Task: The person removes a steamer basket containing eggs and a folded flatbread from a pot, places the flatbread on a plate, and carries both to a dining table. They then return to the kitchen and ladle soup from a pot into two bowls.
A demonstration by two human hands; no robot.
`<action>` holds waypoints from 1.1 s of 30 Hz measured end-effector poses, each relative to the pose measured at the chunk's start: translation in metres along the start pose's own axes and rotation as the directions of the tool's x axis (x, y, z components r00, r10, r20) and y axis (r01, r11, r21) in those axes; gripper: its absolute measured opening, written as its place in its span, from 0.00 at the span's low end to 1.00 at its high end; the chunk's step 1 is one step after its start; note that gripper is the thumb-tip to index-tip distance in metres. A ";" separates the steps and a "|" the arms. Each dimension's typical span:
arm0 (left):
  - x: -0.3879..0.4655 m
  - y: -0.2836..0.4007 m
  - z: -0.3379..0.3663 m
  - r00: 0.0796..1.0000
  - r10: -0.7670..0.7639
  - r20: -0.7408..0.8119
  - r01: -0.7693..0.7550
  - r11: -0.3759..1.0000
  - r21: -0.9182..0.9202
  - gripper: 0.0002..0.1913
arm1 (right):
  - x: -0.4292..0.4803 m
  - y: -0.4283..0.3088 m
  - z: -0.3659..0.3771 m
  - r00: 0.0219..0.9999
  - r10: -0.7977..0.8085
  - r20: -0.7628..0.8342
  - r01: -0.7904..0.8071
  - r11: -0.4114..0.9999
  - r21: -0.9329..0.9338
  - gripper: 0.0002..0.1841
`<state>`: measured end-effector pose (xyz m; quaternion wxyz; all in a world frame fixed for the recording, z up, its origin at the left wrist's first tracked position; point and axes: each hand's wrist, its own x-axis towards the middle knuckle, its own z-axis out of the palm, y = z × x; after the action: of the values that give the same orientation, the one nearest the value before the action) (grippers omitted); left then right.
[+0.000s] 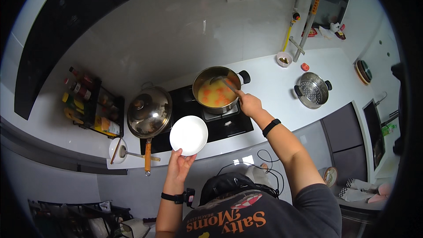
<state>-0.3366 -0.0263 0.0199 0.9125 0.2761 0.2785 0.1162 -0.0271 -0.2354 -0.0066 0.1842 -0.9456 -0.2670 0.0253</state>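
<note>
My left hand grips the near rim of a white bowl, raised over the front edge of the black stovetop; nothing shows inside it. Around the handle of a metal ladle closes my right hand. The ladle's head dips into yellowish soup with orange chunks. That soup fills part of a deep steel pot, which stands on the right burner. Left of the bowl, a wok with a wooden handle sits under a shiny domed lid.
At the left, a black rack holds bottles and packets. Beside it, a turner rests on a white plate. To the right stand a steel steamer insert, a cut tomato and a small bowl near a gas pipe.
</note>
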 end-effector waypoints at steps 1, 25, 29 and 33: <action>0.004 0.007 -0.003 1.000 -0.018 0.009 0.018 1.000 0.003 0.29 | 0.002 -0.004 0.001 1.000 0.004 0.009 -0.004 1.000 0.003 0.21; 0.085 0.011 0.027 0.998 0.043 -0.034 -0.046 0.995 -0.092 0.29 | 0.038 0.014 -0.031 0.990 -0.036 0.139 0.015 0.988 0.153 0.23; 0.086 0.008 0.029 0.996 0.059 -0.064 -0.065 0.993 -0.094 0.28 | 0.048 0.015 -0.015 0.984 -0.017 0.178 -0.013 0.986 0.164 0.23; 0.085 0.006 0.027 0.994 0.063 -0.088 -0.072 0.992 -0.100 0.28 | 0.055 0.016 0.009 0.990 -0.098 0.103 0.067 0.960 0.272 0.23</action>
<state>-0.2520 -0.0019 0.0038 0.9086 0.2327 0.3010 0.1727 0.0266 -0.2163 -0.0181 0.2954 -0.8970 -0.3106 0.1082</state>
